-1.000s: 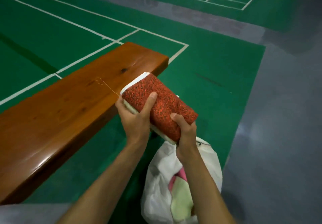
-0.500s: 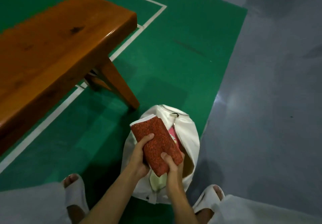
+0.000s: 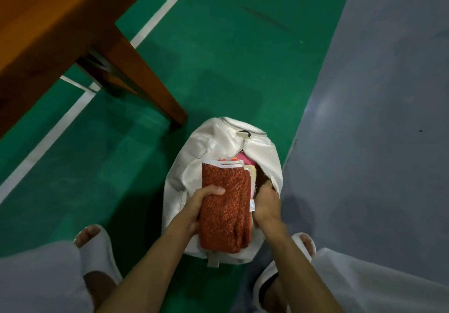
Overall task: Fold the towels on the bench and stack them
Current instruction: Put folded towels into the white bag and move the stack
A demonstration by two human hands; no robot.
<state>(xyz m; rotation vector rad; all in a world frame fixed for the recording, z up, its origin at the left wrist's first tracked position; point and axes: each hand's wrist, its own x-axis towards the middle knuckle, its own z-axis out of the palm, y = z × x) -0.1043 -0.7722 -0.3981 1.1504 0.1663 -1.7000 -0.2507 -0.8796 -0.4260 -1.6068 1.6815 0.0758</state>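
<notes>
Green floor point(image 3: 218, 69) | left hand point(image 3: 202, 203) grips towel point(image 3: 226, 210) | right hand point(image 3: 266, 203) half-hidden in bag point(image 3: 218, 140)

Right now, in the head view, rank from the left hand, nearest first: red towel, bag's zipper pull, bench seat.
1. red towel: gripped by the left hand.
2. zipper pull: ahead, at the far end of the white bag.
3. bench seat: far upper left.

White open-toed slippers point(image 3: 97, 249), loose pale trousers point(image 3: 36, 281)
</notes>
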